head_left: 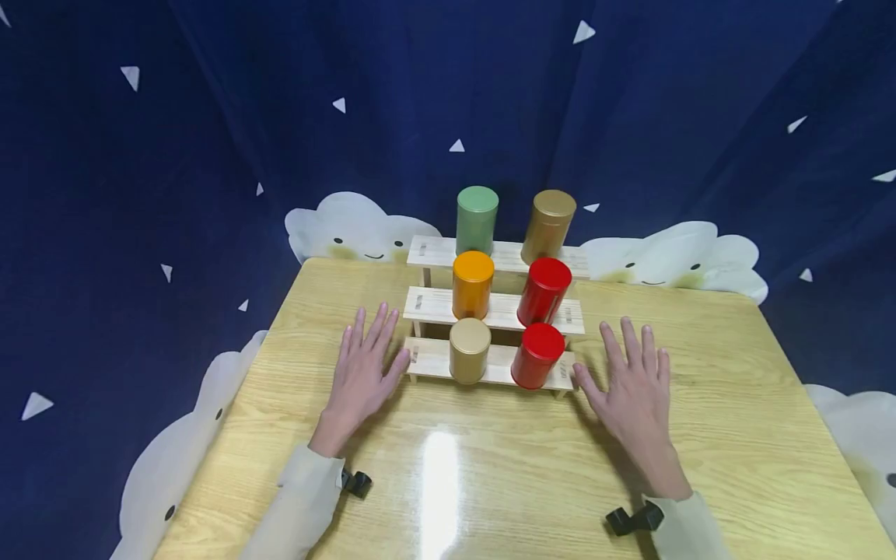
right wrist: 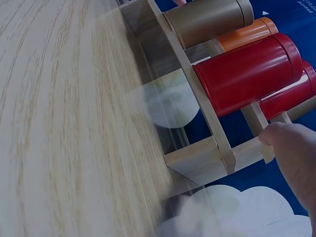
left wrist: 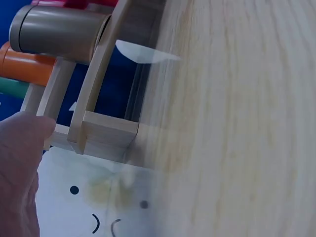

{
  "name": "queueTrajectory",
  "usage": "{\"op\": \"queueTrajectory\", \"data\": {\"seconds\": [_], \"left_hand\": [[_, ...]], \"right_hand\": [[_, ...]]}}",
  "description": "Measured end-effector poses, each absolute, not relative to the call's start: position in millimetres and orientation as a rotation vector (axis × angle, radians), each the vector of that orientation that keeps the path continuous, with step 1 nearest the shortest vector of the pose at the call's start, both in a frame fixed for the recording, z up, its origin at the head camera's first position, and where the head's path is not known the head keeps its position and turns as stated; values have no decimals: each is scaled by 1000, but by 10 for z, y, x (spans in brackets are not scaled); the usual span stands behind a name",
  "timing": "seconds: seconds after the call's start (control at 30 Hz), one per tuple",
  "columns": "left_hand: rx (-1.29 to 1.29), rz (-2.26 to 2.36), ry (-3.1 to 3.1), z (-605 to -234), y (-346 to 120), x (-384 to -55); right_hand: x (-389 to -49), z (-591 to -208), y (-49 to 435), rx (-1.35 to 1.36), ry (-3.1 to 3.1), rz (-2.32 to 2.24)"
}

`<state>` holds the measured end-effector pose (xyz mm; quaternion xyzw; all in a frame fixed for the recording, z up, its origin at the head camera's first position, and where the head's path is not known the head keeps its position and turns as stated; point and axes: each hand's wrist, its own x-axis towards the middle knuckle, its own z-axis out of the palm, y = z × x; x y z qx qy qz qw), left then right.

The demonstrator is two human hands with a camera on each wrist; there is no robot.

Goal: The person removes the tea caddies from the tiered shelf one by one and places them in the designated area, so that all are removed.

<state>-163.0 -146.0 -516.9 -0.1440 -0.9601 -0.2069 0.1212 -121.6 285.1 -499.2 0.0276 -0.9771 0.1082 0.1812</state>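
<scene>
A three-step wooden rack [head_left: 434, 311] bears several lidded tins, two on each step. On the top step are a green tin [head_left: 477, 222] and a bronze one; an orange tin [head_left: 472, 286] and a red tin [head_left: 544, 292] occupy the middle. The lowest step carries a gold tin [head_left: 469, 351] and another red tin [head_left: 537, 357]. My left hand [head_left: 364, 373], fingers straight and spread, is by the rack's left end, its thumb close to the lowest step. At the right end my right hand [head_left: 633, 393] is spread likewise. Neither hand holds anything; whether the thumbs touch the rack I cannot tell.
The rack stands towards the back of a light wooden table [head_left: 518, 467]. Behind and beside the table hangs a dark blue curtain [head_left: 392, 93] with white triangles and smiling clouds. A black wrist mount [head_left: 357, 484] sits at the left cuff, and a similar one at the right.
</scene>
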Motion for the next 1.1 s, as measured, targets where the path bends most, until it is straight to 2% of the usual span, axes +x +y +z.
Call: {"op": "queueTrajectory", "data": {"seconds": [0.3,0.73,1.1], "left_hand": [[-549,-940,-2796,-5232,-1451,-1603],[-463,-1552,-2800,-5388,-1422,-1671],[-487,-2091,-2482,-5538,-1447,-1837]], "right_hand": [[-1219,-5046,2809,215,-2477,554],[-1232,-5124,2625,373,-2097,1048],[-1186,-5088,2427,513,-2043,1485]]}}
